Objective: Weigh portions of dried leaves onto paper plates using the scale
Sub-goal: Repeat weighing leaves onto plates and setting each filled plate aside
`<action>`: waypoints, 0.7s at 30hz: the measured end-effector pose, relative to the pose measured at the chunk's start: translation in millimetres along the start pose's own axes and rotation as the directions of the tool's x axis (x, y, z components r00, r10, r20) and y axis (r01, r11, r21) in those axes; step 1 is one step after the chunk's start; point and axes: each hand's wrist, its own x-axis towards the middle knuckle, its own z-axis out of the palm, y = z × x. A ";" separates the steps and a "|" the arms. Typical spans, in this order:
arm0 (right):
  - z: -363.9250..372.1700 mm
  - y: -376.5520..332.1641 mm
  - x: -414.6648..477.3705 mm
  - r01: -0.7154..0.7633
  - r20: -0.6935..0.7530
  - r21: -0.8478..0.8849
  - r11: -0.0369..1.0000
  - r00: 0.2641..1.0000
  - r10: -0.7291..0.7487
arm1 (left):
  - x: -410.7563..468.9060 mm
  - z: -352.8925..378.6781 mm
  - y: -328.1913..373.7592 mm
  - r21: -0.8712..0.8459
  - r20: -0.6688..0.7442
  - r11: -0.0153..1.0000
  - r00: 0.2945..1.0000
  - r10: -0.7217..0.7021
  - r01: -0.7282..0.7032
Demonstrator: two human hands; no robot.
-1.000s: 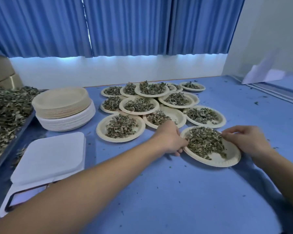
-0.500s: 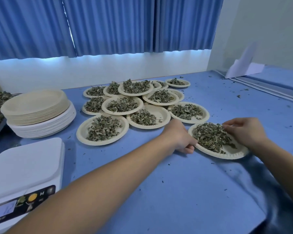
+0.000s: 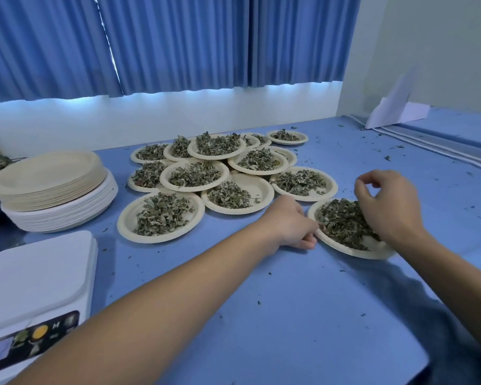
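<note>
Two hands are at one plate [image 3: 350, 251], which sits on the blue table [image 3: 289, 315] at the near right end of the spread, heaped with dried leaves [image 3: 342, 222]. Its far rim lies just beside another filled plate. The left hand [image 3: 292, 223] reaches across, its fingers curled at the plate's left rim and gripping it. The right hand [image 3: 386, 207] hangs over the plate's right side with its fingers bent down above the leaves; whether it pinches any cannot be told. Past the hands, more than a dozen filled plates [image 3: 128, 220] crowd together, many overlapping at the rims. To the left stands a stack [image 3: 50, 187] of empty plates, tan ones on top of white ones. The white scale [image 3: 34, 276] is at the near left with nothing on its platform. Its dark front panel [image 3: 39, 337] shows a letter "M", a round yellow button and small icons too blurred to read. Leaf crumbs speckle the table. Blue curtains [image 3: 178, 43] hang behind, and folded white paper [image 3: 395, 109] stands at far right.
</note>
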 end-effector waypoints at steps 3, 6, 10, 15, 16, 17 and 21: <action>3.7 -59.5 -19.4 0.225 0.096 0.073 0.972 0.968 -0.232 | -12.1 -20.4 -1.7 -0.015 -0.013 0.993 0.993 0.120 -0.120; 19.4 -121.1 -41.7 0.309 0.176 0.155 0.938 0.926 -0.334 | -31.8 -52.9 -1.0 0.037 -0.057 0.981 0.980 0.191 -0.189; 53.5 -203.7 -62.4 0.344 0.212 0.312 0.886 0.884 -0.417 | -70.8 -120.6 -10.4 0.089 -0.148 0.982 0.973 0.178 -0.166; 93.7 -318.2 -79.2 0.439 0.244 0.416 0.796 0.790 -0.563 | -128.3 -226.6 -27.4 0.169 -0.300 0.970 0.929 0.218 -0.173; 100.7 -338.6 -82.2 0.465 0.249 0.419 0.780 0.767 -0.591 | -138.6 -245.6 -30.6 0.180 -0.323 0.967 0.917 0.233 -0.182; 107.7 -357.3 -85.1 0.483 0.253 0.428 0.764 0.748 -0.614 | -147.7 -263.5 -34.2 0.198 -0.347 0.963 0.906 0.242 -0.182; 134.5 -412.6 -89.1 0.505 0.288 0.481 0.716 0.681 -0.673 | -167.6 -327.7 -52.2 0.468 -0.478 0.879 0.812 0.334 -0.086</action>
